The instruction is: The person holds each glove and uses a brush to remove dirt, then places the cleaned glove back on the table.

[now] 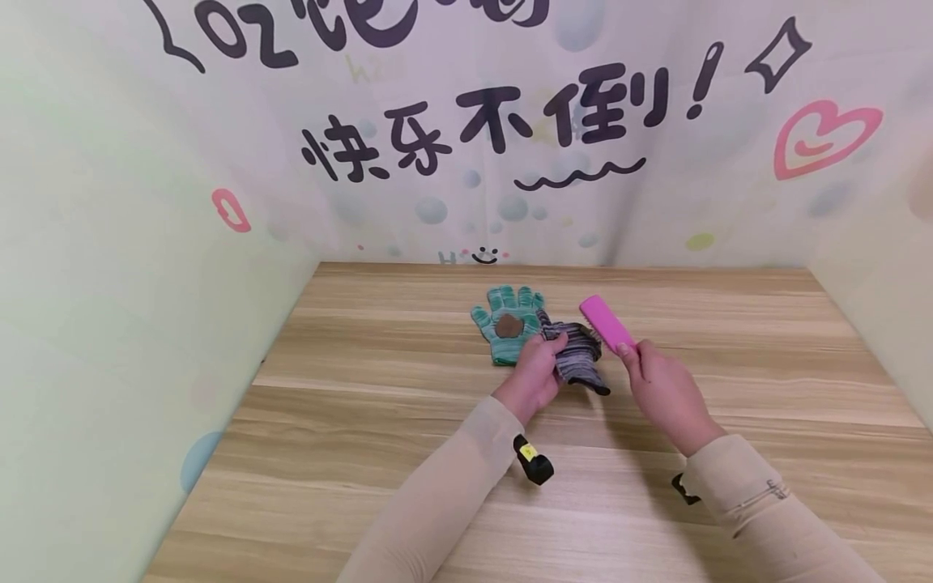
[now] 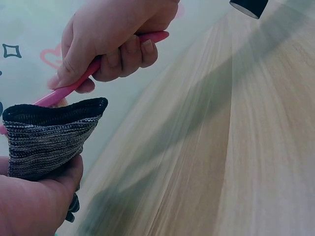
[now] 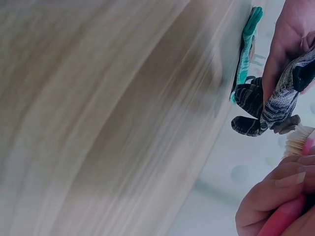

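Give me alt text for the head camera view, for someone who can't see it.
A person's left hand holds a dark striped glove while the right hand grips a pink brush beside it. A green glove with a brown patch lies on the wooden table, before a pale wall with black lettering.

Wood-grain table [image 1: 350, 421] in front of a pale printed backdrop [image 1: 656, 214].
Big black Chinese lettering [image 1: 499, 134] crosses the backdrop above a wavy black line [image 1: 581, 176], with a four-pointed star outline [image 1: 780, 55] and a pink smiling heart [image 1: 811, 148] to the right; pale blue bubbles [image 1: 513, 208] float below the words, and a tiny smiley [image 1: 484, 257] sits just above the table's far edge.
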The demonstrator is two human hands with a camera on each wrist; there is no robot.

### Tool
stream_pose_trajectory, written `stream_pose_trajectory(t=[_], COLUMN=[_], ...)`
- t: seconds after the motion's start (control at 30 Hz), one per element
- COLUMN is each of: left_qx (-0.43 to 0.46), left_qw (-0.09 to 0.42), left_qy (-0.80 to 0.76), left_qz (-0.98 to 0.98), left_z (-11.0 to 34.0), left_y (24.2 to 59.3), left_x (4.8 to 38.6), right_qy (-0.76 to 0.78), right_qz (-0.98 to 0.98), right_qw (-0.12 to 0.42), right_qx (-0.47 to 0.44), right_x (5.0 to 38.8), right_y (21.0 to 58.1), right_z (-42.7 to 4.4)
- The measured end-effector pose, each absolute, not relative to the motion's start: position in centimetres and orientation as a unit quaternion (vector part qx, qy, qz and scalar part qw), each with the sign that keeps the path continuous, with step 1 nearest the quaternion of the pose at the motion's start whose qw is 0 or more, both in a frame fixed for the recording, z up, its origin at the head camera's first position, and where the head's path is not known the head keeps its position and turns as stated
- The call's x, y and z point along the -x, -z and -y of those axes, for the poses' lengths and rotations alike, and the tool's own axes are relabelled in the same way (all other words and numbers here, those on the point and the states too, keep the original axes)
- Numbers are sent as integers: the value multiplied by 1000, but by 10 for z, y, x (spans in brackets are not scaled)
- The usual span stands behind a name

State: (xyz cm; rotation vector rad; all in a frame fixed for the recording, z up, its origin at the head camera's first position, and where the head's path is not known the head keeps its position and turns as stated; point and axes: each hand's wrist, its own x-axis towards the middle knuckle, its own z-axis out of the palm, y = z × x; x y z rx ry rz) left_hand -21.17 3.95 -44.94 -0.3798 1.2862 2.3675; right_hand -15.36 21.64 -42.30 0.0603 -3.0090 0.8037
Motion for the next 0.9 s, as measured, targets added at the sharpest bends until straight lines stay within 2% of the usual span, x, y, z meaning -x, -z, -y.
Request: stream_pose_trajectory(t=[0.9], left_qx=[123], left_qw=[210], left_qy=[-847], left_qz=[-473], left_z=[-41], left_y=[449], left_x=[209], right_qy=[-242], right_qz=[970], right_qw=[16], right_qx=[-10], right_x=[156], right_y=[426], right_z=[-221])
